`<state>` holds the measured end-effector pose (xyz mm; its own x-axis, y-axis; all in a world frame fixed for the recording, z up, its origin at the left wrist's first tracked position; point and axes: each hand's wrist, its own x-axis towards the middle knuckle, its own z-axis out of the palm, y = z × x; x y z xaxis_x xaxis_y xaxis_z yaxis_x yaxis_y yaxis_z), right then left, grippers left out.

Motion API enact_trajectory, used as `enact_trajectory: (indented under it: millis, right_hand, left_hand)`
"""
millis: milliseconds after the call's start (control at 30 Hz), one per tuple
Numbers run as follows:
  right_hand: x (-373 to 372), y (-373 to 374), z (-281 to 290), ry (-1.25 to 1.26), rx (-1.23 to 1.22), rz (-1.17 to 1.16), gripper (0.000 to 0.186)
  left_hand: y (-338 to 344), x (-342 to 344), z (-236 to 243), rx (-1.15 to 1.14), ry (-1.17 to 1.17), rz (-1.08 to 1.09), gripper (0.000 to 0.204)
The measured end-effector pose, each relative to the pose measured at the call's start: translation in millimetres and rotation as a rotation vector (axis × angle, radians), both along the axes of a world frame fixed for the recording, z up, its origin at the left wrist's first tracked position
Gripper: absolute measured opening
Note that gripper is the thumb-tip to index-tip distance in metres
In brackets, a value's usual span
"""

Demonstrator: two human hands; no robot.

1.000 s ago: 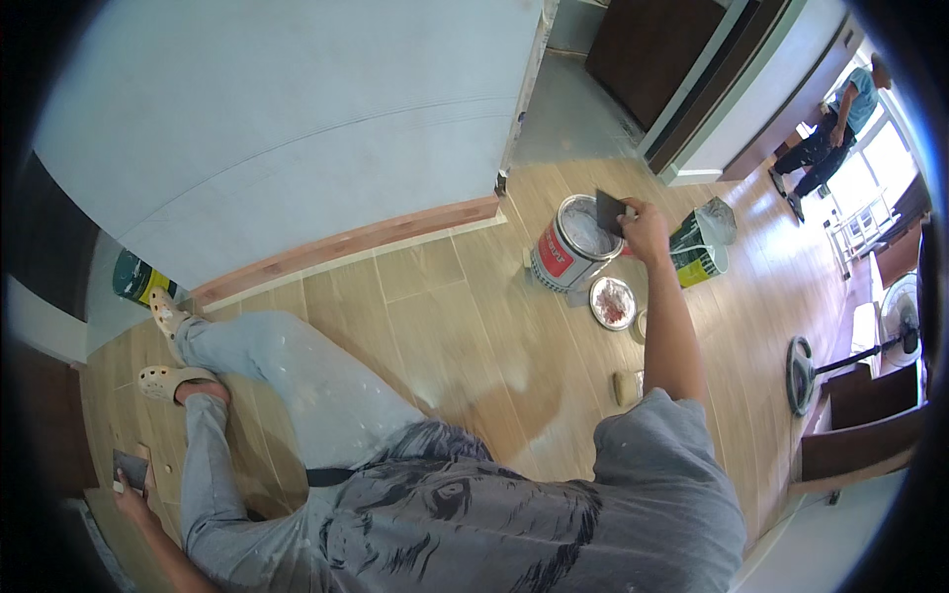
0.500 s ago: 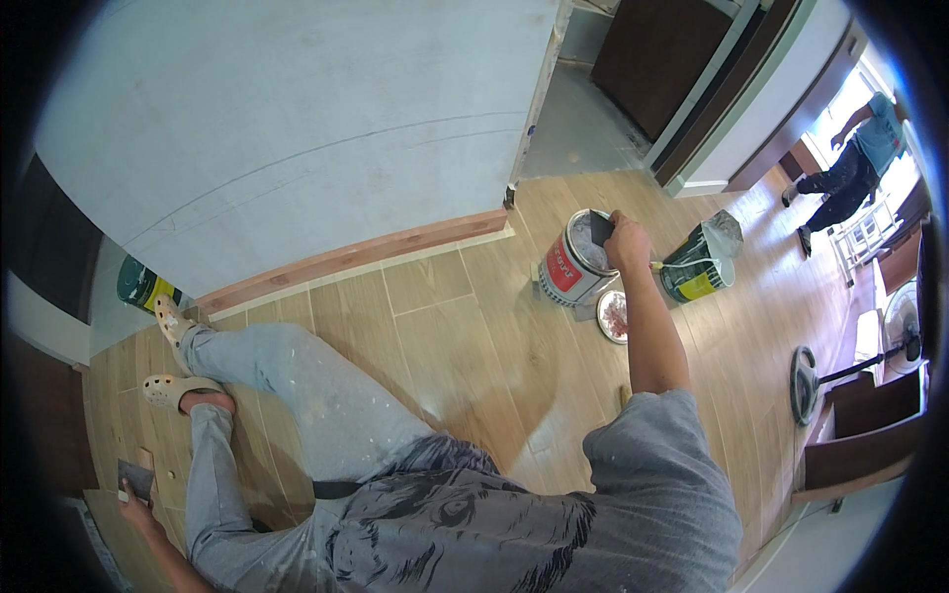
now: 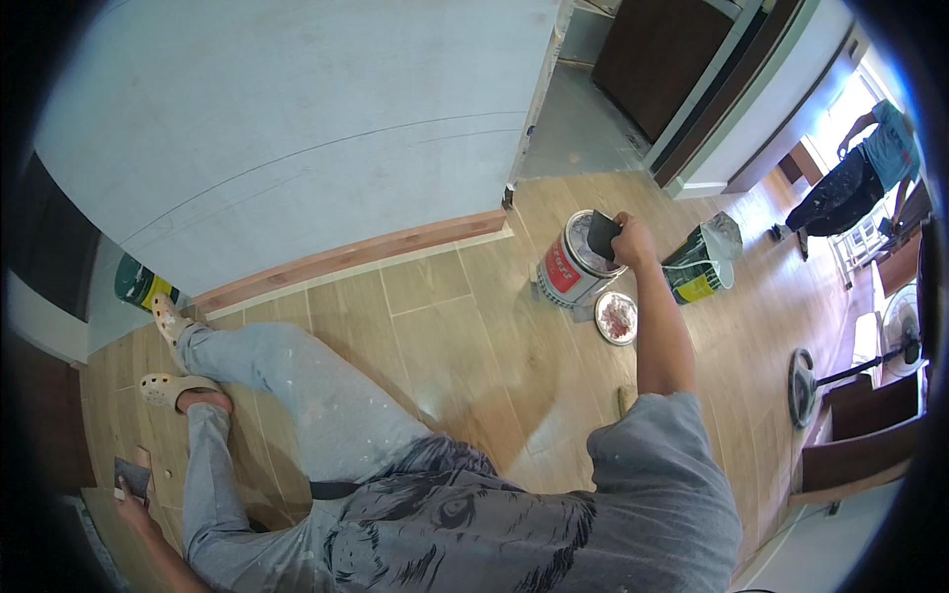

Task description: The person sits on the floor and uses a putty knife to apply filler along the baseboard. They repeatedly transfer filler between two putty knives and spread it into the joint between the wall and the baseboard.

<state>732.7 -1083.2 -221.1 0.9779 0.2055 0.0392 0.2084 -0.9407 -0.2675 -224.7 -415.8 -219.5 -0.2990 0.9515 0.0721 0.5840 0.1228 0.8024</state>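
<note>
My right hand (image 3: pixel 633 242) pinches a dark flat scraper blade (image 3: pixel 602 235) over the mouth of a tin pail (image 3: pixel 563 272) with a red label. Pale grey paste (image 3: pixel 583 239) fills the pail near its rim. Beside it lies a round lid (image 3: pixel 618 318) smeared with white and reddish residue. At the lower left, my left hand (image 3: pixel 131 508) is closed on another dark flat blade (image 3: pixel 132 475) with a pale edge, held low near the floor; its exact kind is hard to make out.
A dark green bucket (image 3: pixel 697 272) with a pale liner stands right of the pail. Another green bucket (image 3: pixel 136 282) is by the wall's left end. A pale wall (image 3: pixel 297 128) rises ahead. A person (image 3: pixel 865 168) stands far right, near a fan (image 3: pixel 902 321).
My right hand has shifted slightly right, and more of its blade shows above the pail. My left hand has barely moved. The person at far right has changed stance and come a little nearer.
</note>
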Motion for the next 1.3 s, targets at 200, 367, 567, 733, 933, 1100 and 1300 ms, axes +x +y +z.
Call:
enact_trajectory:
  millis: [200, 367, 567, 733, 933, 1100, 1300]
  right_hand:
    - [-15, -7, 29, -0.105, 0.058, 0.015, 0.042]
    - [-21, -13, 58, -0.150, 0.086, 0.033, 0.040]
    - [-44, -14, 110, -0.252, 0.247, 0.115, 0.038]
    - [-95, 27, 166, -0.235, 0.584, 0.284, 0.033]
    - [-189, 122, 192, -0.185, 1.161, 0.705, 0.015]
    - [-244, 199, 172, -0.097, 1.481, 1.175, 0.014]
    - [-270, 243, 148, -0.075, 1.402, 1.384, 0.015]
  left_hand:
    - [7, 0, -2, 0.048, -0.048, -0.031, 0.061]
    - [6, 38, 17, 0.106, -0.080, -0.070, 0.061]
    - [-49, 187, 62, 0.104, -0.472, -0.301, 0.054]
    - [-166, 350, 90, -0.374, -1.064, -0.792, 0.035]
    - [-289, 487, 128, -0.688, -1.255, -0.964, 0.023]
    - [-311, 490, 152, -0.968, -1.516, -0.984, 0.024]
    - [-309, 476, 149, -1.057, -1.749, -0.966, 0.023]
